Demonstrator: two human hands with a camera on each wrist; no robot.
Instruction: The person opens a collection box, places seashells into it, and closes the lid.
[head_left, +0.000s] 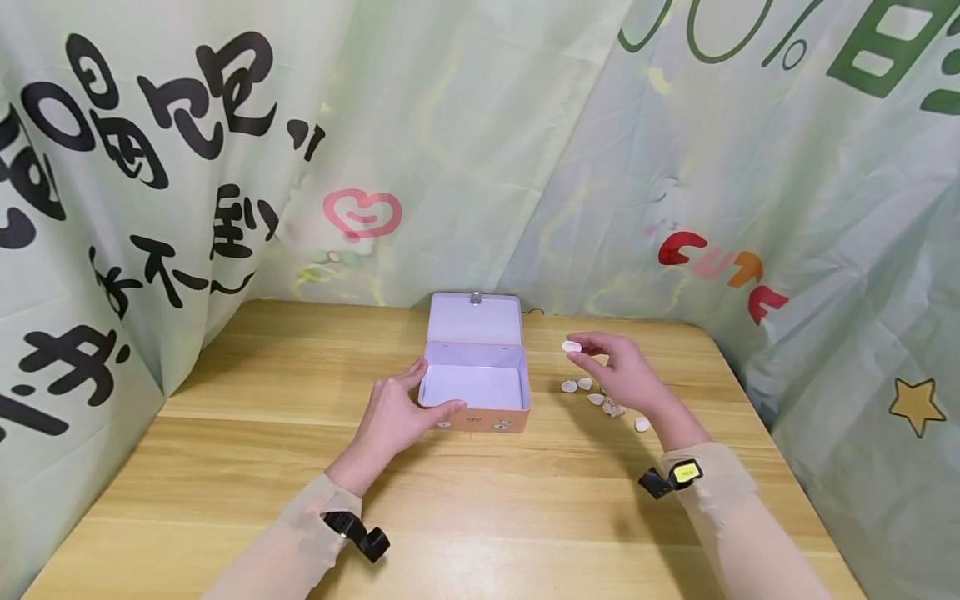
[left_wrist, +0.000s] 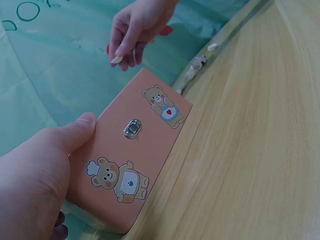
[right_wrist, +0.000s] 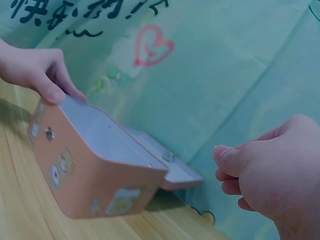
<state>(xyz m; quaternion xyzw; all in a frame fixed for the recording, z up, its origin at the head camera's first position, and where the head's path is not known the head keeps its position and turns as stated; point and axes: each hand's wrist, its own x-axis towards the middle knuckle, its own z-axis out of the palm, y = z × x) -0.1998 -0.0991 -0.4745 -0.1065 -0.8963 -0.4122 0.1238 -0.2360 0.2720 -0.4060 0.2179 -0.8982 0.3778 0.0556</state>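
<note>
Hanging on the left, the curtain carried chunky black Chinese characters, 不 and 吧 being ones I could read. Next came the left hand, thumb over the front rim of the box, fingers on its left side, so yeah, a proper grip. Box sat open mid-tabletop, long side running left to right, lid flipped back. No brand or lettering I could make out on the front, just cartoon bears.

Key bit: the right hand had a white shell pinched between thumb and fingers, held up right of the box and clear of it, long axis roughly sideways. So the box opening lay left and a bit nearer the person. That hand was also the closer one to the loose shells below. Its wristband had a yellow label, too tiny to read. Far right, the curtain said "CUTE".
</note>
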